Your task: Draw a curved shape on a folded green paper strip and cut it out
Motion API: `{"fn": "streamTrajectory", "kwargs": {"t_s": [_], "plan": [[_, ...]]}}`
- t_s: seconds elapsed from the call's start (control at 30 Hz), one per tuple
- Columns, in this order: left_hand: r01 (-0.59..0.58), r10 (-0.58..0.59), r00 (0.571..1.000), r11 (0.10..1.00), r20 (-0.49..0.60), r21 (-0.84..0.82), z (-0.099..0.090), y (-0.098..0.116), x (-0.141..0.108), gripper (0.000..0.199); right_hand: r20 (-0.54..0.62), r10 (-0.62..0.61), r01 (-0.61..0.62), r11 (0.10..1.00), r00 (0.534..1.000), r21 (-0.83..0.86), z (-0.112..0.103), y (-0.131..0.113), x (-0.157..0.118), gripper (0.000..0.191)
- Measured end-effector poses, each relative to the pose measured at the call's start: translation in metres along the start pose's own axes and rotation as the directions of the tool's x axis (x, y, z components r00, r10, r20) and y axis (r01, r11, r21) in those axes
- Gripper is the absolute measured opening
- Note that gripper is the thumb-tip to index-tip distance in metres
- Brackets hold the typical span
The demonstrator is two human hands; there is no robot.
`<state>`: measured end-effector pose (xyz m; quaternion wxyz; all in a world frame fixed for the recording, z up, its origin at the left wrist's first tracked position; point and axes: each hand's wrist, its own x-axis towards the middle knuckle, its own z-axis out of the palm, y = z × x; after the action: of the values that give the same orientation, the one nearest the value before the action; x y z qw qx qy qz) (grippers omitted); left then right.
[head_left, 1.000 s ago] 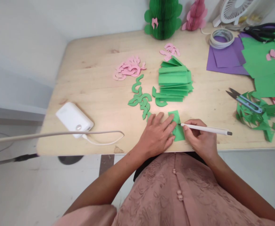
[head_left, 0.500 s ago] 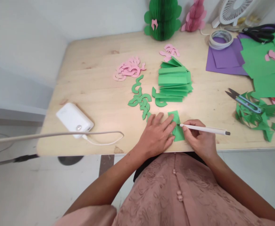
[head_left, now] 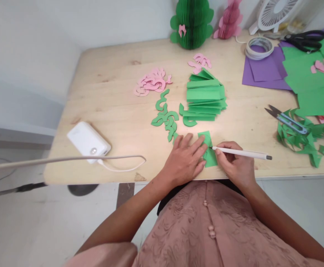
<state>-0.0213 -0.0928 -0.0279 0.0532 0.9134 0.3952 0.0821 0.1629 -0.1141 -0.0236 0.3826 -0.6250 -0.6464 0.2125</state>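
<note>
My left hand (head_left: 184, 159) lies flat with its fingers spread, the fingertips pressing on the left side of a small green paper piece (head_left: 211, 158) near the table's front edge. A white pen (head_left: 241, 152) is pinched in my right hand (head_left: 237, 167), its tip touching the paper. Dark drawn lines show on the paper, partly covered by my fingers. Just beyond my left hand are curved green paper cutouts (head_left: 170, 116). Farther off sits a stack of folded green paper strips (head_left: 203, 94).
Pink cutouts (head_left: 152, 81) lie at mid-table. A white power bank (head_left: 88, 139) with a cable is at left. Small scissors (head_left: 289, 120) rest on green scraps (head_left: 314, 144) at right. Behind are tape (head_left: 259, 53), black scissors (head_left: 306, 40), purple paper (head_left: 264, 74) and a green honeycomb decoration (head_left: 191, 22).
Both hands, the pen and the paper look almost the same. The view has shifted very slightly.
</note>
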Motion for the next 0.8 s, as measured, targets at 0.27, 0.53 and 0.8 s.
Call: {"fn": "streamTrajectory", "kwargs": {"t_s": [0.27, 0.53, 0.8], "plan": [[-0.003, 0.003, 1.000, 1.000, -0.008, -0.002, 0.0005, 0.0000, -0.0002, 0.044, 0.000, -0.004, 0.004, 1.000, 1.000, 0.000, 0.0008, 0.0025, -0.0010, 0.006], [-0.007, 0.007, 1.000, 1.000, -0.011, -0.007, 0.0008, -0.0001, -0.0004, 0.044, -0.019, 0.042, -0.042, 0.999, 0.999, 0.006, 0.0011, 0.0020, -0.0007, 0.009], [-0.010, 0.010, 1.000, 1.000, -0.021, -0.013, 0.0018, -0.0003, -0.0007, 0.044, -0.061, 0.088, -0.088, 0.996, 0.994, 0.005, -0.0003, -0.0004, -0.0003, 0.015]]}}
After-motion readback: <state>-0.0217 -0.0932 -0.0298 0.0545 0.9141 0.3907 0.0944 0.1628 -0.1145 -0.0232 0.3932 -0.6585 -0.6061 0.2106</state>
